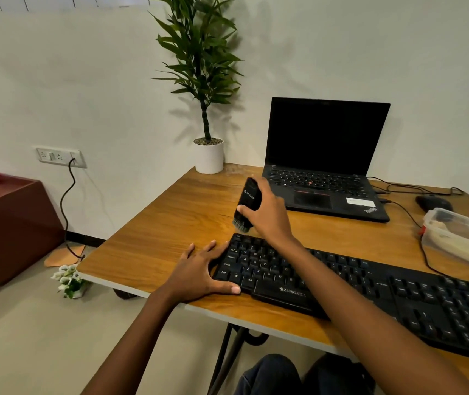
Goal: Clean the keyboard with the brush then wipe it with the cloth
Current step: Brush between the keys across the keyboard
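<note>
A: Where's your keyboard [427,297]?
B: On the table [153,223], nearest you. Your laptop [324,138] sits behind it, the potted plant [209,155] left of that, the mouse [432,202] right, a tub [461,232] before the mouse.

Right hand [270,215] grips brush [247,198] near keyboard [427,295] corner, bristles seemingly lifted.

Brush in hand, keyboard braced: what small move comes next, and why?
Probably lower the brush onto the far-left keys of the keyboard: the right hand holds it bristles-down just beyond that corner, while the left hand steadies the left end.
</note>
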Action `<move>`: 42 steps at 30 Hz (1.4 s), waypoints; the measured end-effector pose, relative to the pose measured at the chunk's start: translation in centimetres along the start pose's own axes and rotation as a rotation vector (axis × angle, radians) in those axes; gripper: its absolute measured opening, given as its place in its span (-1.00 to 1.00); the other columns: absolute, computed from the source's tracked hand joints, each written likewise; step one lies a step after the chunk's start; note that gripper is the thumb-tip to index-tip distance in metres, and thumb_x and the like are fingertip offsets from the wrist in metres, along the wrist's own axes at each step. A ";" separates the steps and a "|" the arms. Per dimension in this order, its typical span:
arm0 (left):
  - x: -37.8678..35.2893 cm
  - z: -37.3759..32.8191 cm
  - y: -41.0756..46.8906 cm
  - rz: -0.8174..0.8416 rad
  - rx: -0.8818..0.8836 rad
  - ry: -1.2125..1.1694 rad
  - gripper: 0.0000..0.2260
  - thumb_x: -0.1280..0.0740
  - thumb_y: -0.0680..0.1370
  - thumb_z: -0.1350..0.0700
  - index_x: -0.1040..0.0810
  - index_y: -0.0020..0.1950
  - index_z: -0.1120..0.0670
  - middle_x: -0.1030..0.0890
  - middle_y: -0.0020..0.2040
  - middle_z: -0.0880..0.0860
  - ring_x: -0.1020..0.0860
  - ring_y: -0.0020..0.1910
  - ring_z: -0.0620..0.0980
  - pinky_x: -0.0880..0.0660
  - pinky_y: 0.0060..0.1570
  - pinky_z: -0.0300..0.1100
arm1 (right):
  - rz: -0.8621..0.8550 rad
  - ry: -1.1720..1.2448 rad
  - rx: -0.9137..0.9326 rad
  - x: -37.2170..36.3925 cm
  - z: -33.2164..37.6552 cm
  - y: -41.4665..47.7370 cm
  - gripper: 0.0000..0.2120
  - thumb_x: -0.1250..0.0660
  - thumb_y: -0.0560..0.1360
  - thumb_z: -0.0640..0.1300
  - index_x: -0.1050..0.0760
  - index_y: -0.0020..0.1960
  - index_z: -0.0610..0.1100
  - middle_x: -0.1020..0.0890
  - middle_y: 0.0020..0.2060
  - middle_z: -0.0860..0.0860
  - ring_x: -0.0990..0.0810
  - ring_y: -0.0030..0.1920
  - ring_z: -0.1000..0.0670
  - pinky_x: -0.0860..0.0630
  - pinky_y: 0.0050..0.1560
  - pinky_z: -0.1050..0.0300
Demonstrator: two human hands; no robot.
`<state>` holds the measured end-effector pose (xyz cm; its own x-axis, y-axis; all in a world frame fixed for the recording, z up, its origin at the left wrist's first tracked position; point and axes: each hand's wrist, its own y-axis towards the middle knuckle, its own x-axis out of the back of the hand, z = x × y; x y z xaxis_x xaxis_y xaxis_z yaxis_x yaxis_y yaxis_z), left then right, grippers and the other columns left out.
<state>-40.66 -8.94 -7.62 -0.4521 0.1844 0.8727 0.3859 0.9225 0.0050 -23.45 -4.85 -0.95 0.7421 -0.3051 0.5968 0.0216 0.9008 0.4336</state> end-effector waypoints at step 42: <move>1.0 0.0 3.3 -0.043 0.024 -0.719 -0.60 -0.11 0.63 -0.03 -0.24 0.47 0.00 -0.28 0.47 -0.01 -0.28 0.41 -0.06 -0.36 0.18 -0.37 | 0.081 0.342 -0.111 5.3 -3.4 1.9 -0.29 -0.49 0.32 -0.29 -0.25 0.37 -0.03 -0.44 0.16 0.01 -0.48 0.19 -0.06 -0.56 0.09 -0.13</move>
<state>-39.86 -5.74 -6.76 -0.8873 0.3179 0.3341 0.3421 0.9396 0.0143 -17.18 -3.72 0.73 0.9250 -0.1279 0.3577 0.0128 0.9516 0.3071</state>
